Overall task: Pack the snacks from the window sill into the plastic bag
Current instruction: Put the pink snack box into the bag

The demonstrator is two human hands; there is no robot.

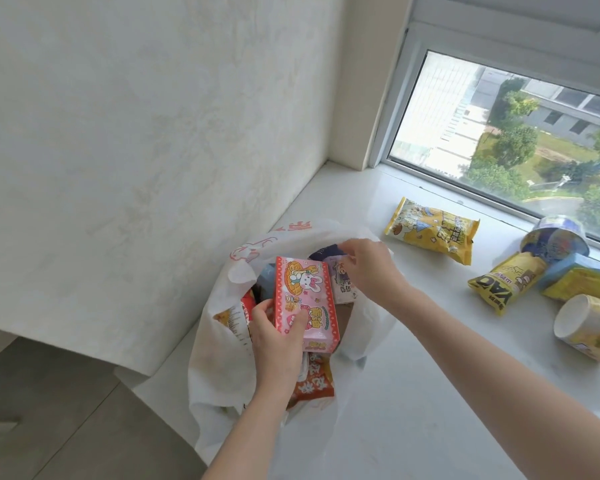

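At the lower middle of the frame a white plastic bag (pixel 219 344) sits open on the pale window sill (pixel 413 358), its mouth spread wide, with several packets already inside, an orange one (pixel 314 384) showing at the near edge. The left hand (pixel 278 336) has its grip closed on a pink snack pack (pixel 303 299) printed with a rabbit, thumb on the front and fingers behind, holding it tilted above the bag's mouth. The right hand (pixel 368 268), just above and to the right, pinches the top of a pale purple packet (pixel 343 282) standing in the bag. Toward the right of the frame, well apart from the bag, more snacks lie on the sill: a yellow bag (pixel 433 233), a smaller yellow packet (pixel 503 287), a blue tub (pixel 555 239) on its side and a yellow cup (pixel 589 323).
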